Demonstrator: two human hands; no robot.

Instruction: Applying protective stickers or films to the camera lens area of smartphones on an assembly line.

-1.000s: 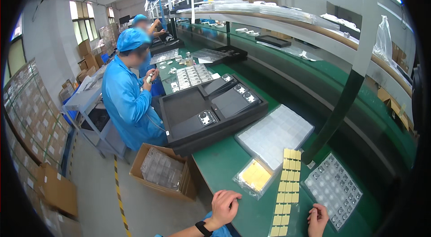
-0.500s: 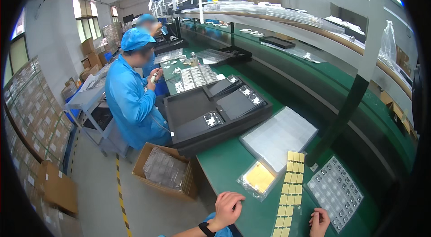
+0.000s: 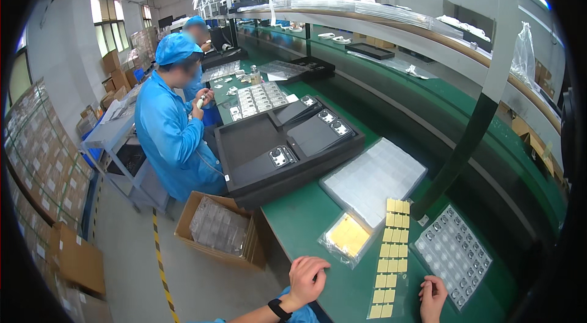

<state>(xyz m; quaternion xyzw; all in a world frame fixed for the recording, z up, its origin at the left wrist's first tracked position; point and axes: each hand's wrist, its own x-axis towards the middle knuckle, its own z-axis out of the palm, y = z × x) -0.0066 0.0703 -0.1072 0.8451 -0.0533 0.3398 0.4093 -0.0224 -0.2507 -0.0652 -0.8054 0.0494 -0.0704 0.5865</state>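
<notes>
My left hand (image 3: 309, 280), with a black band (image 3: 280, 309) at its wrist, hovers over or rests on the table's near left edge. Its fingers are loosely bent, and nothing shows in them. My right hand (image 3: 433, 300) is relaxed and half curled, with no object visible in it. It lies between a strip of yellow square pads (image 3: 391, 260) and a clear tray of round black-and-silver parts (image 3: 454, 256). Beyond my left hand sits a clear bag of yellow sheets (image 3: 348, 235), against a wide pale translucent tray stack (image 3: 374, 181).
A black foam case (image 3: 244, 146) holding dark panels stands further along the green table (image 3: 284, 219). An open carton (image 3: 220, 228) sits on the floor to the left. A co-worker in blue (image 3: 168, 133) handles a small white part. A shelf post (image 3: 468, 146) rises at right.
The whole view has shifted slightly, so the table and things appear a little further left and up. Both hands keep nearly the same pose and place.
</notes>
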